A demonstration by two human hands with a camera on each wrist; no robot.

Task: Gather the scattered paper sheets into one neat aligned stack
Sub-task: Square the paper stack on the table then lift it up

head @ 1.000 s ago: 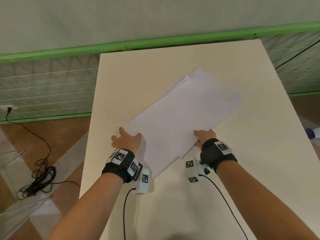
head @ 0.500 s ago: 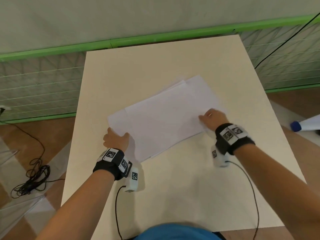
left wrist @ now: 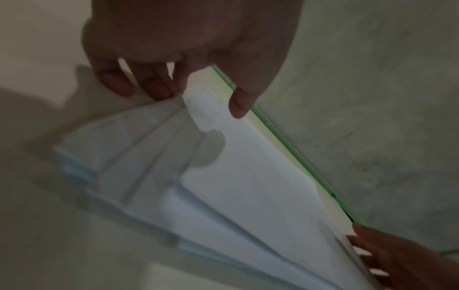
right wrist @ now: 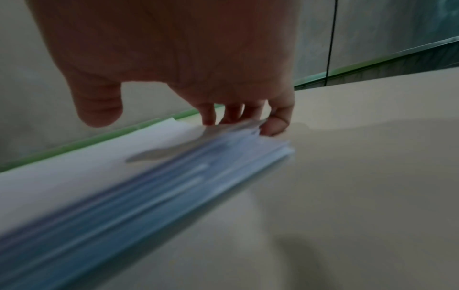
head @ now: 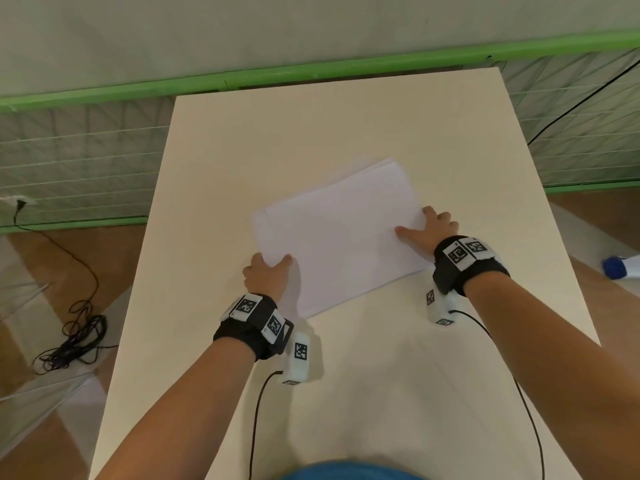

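Several white paper sheets (head: 341,233) lie in one loose, slightly skewed pile in the middle of the beige table (head: 363,112). My left hand (head: 270,266) is at the pile's near left corner. Its fingertips (left wrist: 161,91) press against the sheet edges and its thumb (left wrist: 239,107) hovers just over the top sheet. My right hand (head: 417,221) is at the pile's right edge. Its fingers (right wrist: 234,114) push the edge and its thumb (right wrist: 99,111) is held above the paper. The sheet edges (right wrist: 174,176) show as uneven layers.
A green-framed net fence (head: 79,161) runs behind and beside the table. A tangled black cable (head: 74,337) lies on the floor at the left. A white object with a blue end (head: 620,268) lies on the floor at the right. Bare tabletop surrounds the pile.
The fanned sheets have been drawn into a tighter, shorter pile that has turned. My right hand moved from the pile's near edge to its right edge. My left hand stayed at the left corner.
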